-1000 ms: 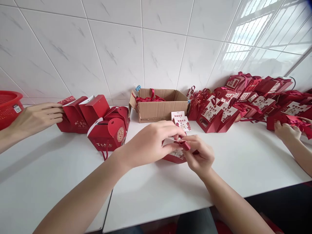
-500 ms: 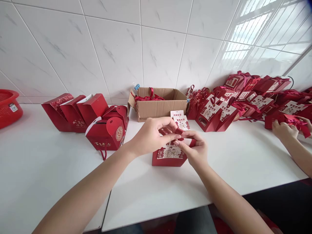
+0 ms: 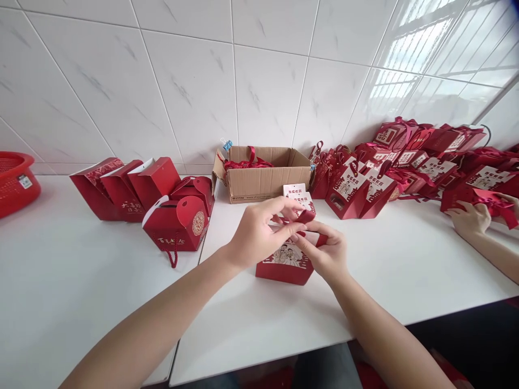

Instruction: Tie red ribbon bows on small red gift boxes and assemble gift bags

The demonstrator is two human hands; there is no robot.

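Observation:
Upright on the white table in front of me is a red gift box [image 3: 281, 273] with a white printed card on its front. My left hand [image 3: 259, 232] pinches a dark red ribbon [image 3: 306, 216] just above the top of this box. My right hand [image 3: 326, 251] is closed at the box's top right edge, its thumb and fingers pressed on the ribbon near the left fingertips. The fingers partly hide the box top and the card. White printed cards [image 3: 294, 190] lie right behind my hands.
Behind stands a cardboard box [image 3: 271, 182] with red ribbons. Red boxes [image 3: 156, 178] and a handled box [image 3: 178, 224] are on the left, beyond them a red basket [image 3: 16, 183]. Finished-looking red boxes [image 3: 405, 156] pile up right, near another person's hand [image 3: 470, 219].
My left hand has moved slightly right and down, and the ribbon end now points further right. The gift box has turned a little and sits slightly nearer. The other person's hand has shifted slightly.

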